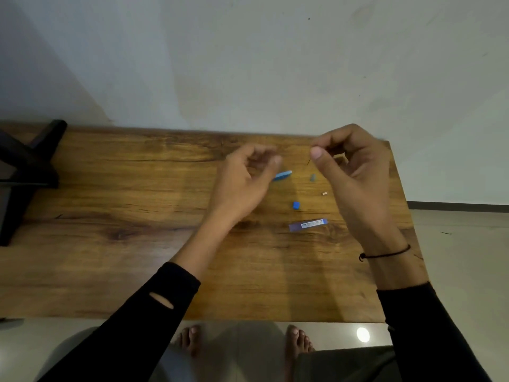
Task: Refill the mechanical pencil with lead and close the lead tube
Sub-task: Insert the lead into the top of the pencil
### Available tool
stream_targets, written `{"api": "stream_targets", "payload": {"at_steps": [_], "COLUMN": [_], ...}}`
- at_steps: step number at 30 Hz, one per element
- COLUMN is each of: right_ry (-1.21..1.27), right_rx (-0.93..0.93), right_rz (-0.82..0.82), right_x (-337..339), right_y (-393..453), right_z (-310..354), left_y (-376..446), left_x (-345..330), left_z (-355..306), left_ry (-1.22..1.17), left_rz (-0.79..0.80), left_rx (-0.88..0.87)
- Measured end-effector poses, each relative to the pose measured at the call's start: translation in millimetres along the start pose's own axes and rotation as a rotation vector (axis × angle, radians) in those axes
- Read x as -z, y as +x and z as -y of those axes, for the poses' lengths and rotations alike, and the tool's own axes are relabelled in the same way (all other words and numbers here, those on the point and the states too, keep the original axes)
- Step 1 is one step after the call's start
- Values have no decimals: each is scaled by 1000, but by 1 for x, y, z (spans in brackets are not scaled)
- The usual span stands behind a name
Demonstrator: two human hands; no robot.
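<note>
My left hand is curled around a blue mechanical pencil; only the pencil's end shows past the fingers, and the hand is blurred. My right hand is raised to its right, thumb and forefinger pinching a thin dark lead that points down toward the pencil. The blue lead tube lies flat on the wooden table, below and between my hands. Its small blue cap lies apart from it, a little farther back.
A small grey piece and a tiny beige piece lie on the table near my right hand. A dark stand occupies the far left. The table's right edge is close beside my right wrist, and a wall stands behind.
</note>
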State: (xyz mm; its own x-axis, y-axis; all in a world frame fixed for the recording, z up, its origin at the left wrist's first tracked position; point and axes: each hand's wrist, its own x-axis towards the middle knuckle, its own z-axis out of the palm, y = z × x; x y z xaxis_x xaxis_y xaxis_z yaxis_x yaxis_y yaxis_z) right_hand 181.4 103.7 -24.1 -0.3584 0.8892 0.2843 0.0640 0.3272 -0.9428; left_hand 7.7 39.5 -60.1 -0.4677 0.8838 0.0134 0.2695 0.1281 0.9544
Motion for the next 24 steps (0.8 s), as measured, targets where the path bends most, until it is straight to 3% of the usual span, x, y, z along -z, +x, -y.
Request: {"api": "stream_targets", "payload": {"at_steps": [1, 3, 7, 11, 15, 17, 24], "right_ry": [87, 247, 492, 523, 567, 596, 440], "right_rx": [-42, -107, -201, -287, -278, -235, -109], "right_rz": [-42, -98, -129, -175, -237, -219, -154], "right_x": [3, 6, 6, 5, 1, -7, -16], "right_y": [2, 3, 1, -1, -3, -4, -3], "right_z": [-1, -2, -3, -5, -1, 4, 15], "left_y": [-1, -6, -11, -8, -1, 0, -6], "left_x": [1, 0, -8, -7, -4, -6, -16], "left_z": [5, 14, 21, 21, 17, 13, 12], "left_ry": [274, 644, 807, 684, 99, -74, -270], "left_rz": [0, 56, 94, 10, 15, 34, 72], "left_rx": [-128, -224, -192, -210, -155, -188, -101]}}
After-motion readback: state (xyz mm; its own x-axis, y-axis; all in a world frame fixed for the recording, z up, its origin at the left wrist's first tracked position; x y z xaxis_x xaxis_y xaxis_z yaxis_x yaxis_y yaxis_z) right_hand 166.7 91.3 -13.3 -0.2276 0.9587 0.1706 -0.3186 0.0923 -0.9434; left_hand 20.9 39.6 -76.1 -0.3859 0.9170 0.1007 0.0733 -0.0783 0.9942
